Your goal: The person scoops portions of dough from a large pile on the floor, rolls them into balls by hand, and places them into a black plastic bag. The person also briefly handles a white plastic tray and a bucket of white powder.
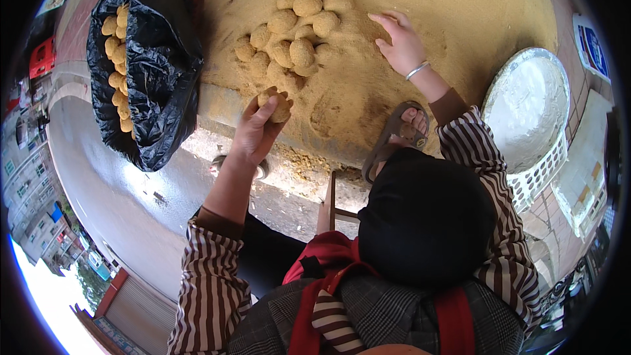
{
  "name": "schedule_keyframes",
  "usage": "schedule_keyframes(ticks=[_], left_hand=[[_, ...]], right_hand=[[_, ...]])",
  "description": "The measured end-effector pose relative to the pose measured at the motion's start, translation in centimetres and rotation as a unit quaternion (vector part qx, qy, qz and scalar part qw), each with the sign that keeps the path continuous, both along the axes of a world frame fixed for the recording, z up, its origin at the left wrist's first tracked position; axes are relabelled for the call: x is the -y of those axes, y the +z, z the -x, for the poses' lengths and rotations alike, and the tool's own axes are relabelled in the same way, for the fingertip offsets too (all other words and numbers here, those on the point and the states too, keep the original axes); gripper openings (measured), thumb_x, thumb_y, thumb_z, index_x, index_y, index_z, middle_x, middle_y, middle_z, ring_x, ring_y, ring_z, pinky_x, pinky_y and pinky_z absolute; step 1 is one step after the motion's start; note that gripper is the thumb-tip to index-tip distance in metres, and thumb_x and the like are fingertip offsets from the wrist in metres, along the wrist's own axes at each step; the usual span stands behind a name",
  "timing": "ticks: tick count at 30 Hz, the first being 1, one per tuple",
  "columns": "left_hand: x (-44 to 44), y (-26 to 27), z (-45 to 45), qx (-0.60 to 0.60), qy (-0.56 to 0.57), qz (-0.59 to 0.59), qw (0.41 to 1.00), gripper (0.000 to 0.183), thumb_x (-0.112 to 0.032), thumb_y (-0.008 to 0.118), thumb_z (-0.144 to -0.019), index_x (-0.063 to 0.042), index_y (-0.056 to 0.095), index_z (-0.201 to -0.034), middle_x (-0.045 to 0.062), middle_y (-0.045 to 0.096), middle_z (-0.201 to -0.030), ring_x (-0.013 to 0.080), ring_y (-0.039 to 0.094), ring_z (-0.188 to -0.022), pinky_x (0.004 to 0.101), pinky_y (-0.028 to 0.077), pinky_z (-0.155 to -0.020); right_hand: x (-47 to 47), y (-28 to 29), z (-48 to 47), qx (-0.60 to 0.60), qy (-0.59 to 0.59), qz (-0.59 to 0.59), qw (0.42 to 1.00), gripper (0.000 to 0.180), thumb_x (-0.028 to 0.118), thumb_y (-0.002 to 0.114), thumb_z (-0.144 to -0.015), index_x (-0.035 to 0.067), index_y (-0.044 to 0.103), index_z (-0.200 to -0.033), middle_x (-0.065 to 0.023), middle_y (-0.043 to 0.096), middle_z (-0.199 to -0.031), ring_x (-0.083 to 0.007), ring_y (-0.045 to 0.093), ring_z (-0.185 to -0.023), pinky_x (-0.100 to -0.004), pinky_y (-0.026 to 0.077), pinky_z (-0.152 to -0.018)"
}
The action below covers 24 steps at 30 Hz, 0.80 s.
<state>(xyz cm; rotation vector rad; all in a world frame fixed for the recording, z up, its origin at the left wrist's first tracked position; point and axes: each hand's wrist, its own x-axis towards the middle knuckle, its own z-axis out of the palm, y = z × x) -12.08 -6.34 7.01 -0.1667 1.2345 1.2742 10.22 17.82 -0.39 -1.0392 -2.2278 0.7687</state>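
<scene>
My left hand (pixel 259 125) is closed around rounded, egg-shaped balls (pixel 274 107) coated in yellow-brown grainy material; how many it holds is not clear. Beyond it, a heap of similar coated balls (pixel 301 53) rests on a wide layer of yellow-brown grains (pixel 443 5). Over these grains, to the right of the heap, my right hand (pixel 402 44) is spread and holds nothing; it wears a silver bangle (pixel 417 70). At the left stands a black plastic bag (pixel 162 74), its mouth open, with several coated balls (pixel 118 54) inside.
A round basin (pixel 526 108) with a whitish coating sits on a white perforated plastic basket (pixel 540 172) at the right. My sandalled foot (pixel 411 125) is at the edge of the grains. Wooden stool legs (pixel 333 207) stand below, and wet pavement (pixel 128 182) lies at the left.
</scene>
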Motion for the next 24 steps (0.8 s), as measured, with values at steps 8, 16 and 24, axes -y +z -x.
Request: schedule_keyframes(ticks=[8, 16, 24], left_hand=[[4.9, 6.5, 2.2, -0.075, 0.039, 0.050, 0.995, 0.047, -0.018, 0.068, -0.086, -0.006, 0.047, -0.126, 0.008, 0.056, -0.116, 0.0225, 0.057, -0.108, 0.0364, 0.044, -0.095], [3.7, 7.3, 2.6, -0.099, 0.106, -0.006, 0.989, 0.049, -0.032, 0.066, -0.087, -0.005, 0.048, -0.124, 0.008, 0.058, -0.115, 0.0228, 0.055, -0.110, 0.0370, 0.042, -0.096], [5.7, 7.4, 3.3, -0.080, 0.123, -0.034, 0.989, 0.054, -0.031, 0.068, -0.086, 0.003, 0.047, -0.123, 0.010, 0.059, -0.113, 0.0196, 0.057, -0.106, 0.0337, 0.042, -0.098]], right_hand=[[2.7, 1.5, 3.3, 0.038, 0.086, 0.085, 0.992, 0.025, 0.020, 0.071, -0.077, 0.016, 0.065, -0.100, -0.0042, 0.065, -0.086, -0.0205, 0.064, -0.080, -0.0383, 0.051, -0.077], [6.8, 4.3, 10.8, 0.241, 0.302, -0.160, 0.908, 0.052, 0.020, 0.073, -0.076, 0.017, 0.052, -0.124, -0.0067, 0.045, -0.133, -0.0275, 0.045, -0.120, -0.0425, 0.037, -0.103], [5.2, 4.5, 13.4, 0.337, 0.319, -0.098, 0.881, 0.045, 0.030, 0.072, -0.075, 0.010, 0.054, -0.112, -0.0104, 0.056, -0.117, -0.0249, 0.057, -0.101, -0.0409, 0.047, -0.084]])
